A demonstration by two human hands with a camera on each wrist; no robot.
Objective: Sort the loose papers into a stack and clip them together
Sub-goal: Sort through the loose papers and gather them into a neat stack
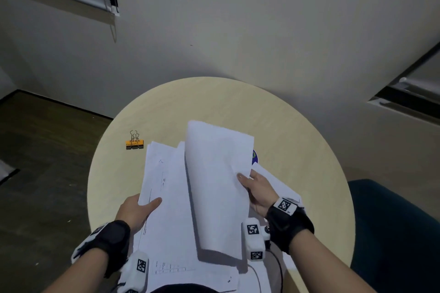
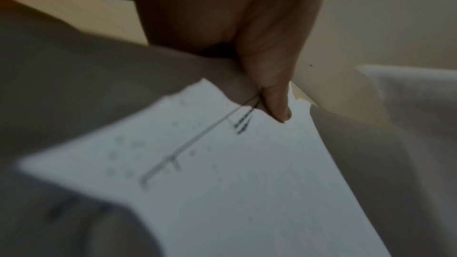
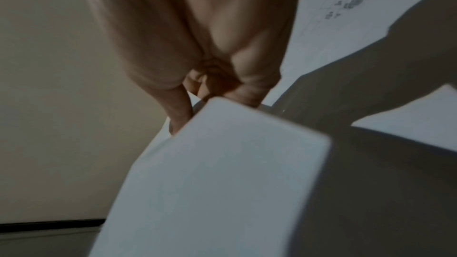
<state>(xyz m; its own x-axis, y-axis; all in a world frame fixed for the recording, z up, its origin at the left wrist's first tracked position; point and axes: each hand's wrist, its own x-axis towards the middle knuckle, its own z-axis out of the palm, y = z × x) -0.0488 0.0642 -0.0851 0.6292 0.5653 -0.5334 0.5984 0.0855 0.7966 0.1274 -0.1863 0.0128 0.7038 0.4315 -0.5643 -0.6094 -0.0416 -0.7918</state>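
**A:** What are the hands doing?

**B:** The left hand [image 1: 134, 209] pinches a printed sheet [image 1: 164, 197] at its left edge, thumb on top and the fingers hidden underneath. In the left wrist view the thumb [image 2: 274, 105] presses down right beside a printed line. The right hand [image 1: 258, 194] pinches a blank sheet [image 1: 219, 185] at its right edge, thumb on the upper face; that sheet is lifted and bowed, overlapping the right part of the printed sheet.

**A:** Where are the other papers?

**B:** More loose papers [image 1: 273, 181] lie on the round tabletop [image 1: 214, 102] under and just to the right of the right hand, and others lie below both hands towards the person's body. One near the left wrist shows a small printed table. How many sheets there are, I cannot tell.

**A:** And the clip?

**B:** An orange binder clip [image 1: 134, 143] sits on the tabletop beyond the left hand and slightly to its left, near the far corner of the printed sheet but apart from it. Neither hand touches it.

**A:** Anything else?

**B:** A small blue and green round thing [image 1: 254, 156] peeks out beyond the right hand, mostly hidden by the blank sheet.
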